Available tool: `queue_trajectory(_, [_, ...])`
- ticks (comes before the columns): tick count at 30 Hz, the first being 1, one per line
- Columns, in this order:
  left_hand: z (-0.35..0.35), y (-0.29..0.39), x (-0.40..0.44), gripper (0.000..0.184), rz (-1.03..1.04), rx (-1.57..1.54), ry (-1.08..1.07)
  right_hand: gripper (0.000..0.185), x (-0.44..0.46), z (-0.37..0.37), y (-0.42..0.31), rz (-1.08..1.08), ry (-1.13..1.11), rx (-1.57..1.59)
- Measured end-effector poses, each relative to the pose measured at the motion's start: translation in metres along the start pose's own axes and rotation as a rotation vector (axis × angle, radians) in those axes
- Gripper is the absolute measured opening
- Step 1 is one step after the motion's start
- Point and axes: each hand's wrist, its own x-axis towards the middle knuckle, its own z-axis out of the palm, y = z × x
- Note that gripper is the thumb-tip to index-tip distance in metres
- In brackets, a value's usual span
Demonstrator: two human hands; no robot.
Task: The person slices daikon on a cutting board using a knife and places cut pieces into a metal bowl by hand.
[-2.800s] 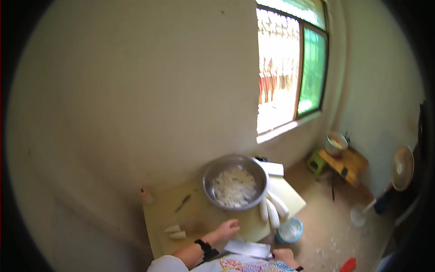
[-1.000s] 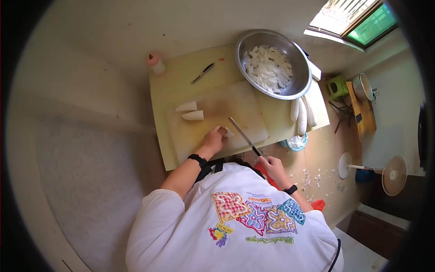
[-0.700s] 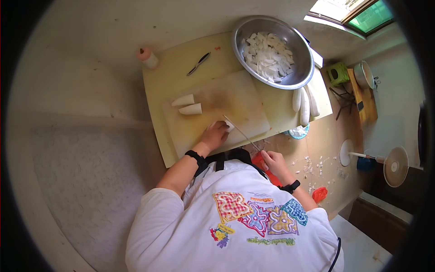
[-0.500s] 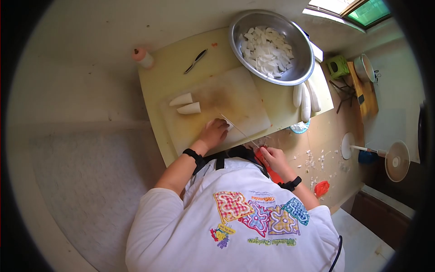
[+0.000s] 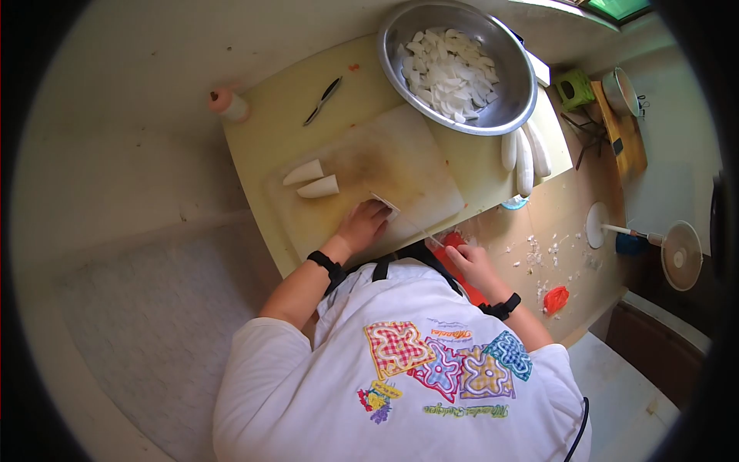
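Near the frame's centre, I saw the left hand (image 5: 362, 226) clamped on a white piece (image 5: 393, 213) upon the cutting board (image 5: 419, 171); lower right of it, the right hand (image 5: 473, 268) gripped the knife (image 5: 419, 228).

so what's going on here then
The person's left hand holds a white piece, mostly hidden, on the cutting board. The right hand grips a knife, its blade close by the left hand's fingers. Two cut chunks lie on the board. White slices sit in the metal bowl, with long white vegetables beside it.
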Motion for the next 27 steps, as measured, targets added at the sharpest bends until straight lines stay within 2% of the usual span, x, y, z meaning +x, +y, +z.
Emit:
queue_trajectory(3, [-0.001,-0.001,0.004,0.036,0.0,-0.022,-0.028,0.052,0.001,0.0,0.001,0.01,-0.017,0.023])
queue_trajectory(5, [-0.001,-0.002,0.007,0.035,0.061,-0.048,0.057,0.052,0.002,0.001,0.003,0.017,-0.013,0.023])
queue_trajectory(16, [-0.004,0.0,0.006,0.029,0.042,-0.027,0.053,0.055,0.003,-0.001,0.001,0.011,-0.009,-0.009])
queue_trajectory(21, [0.0,-0.006,0.002,0.026,0.08,0.001,0.03,0.057,0.001,-0.008,-0.018,0.023,-0.061,-0.116])
queue_trajectory(27, [-0.007,-0.003,0.009,0.027,0.027,-0.085,0.02,0.058,0.006,-0.015,-0.023,0.092,-0.138,-0.023])
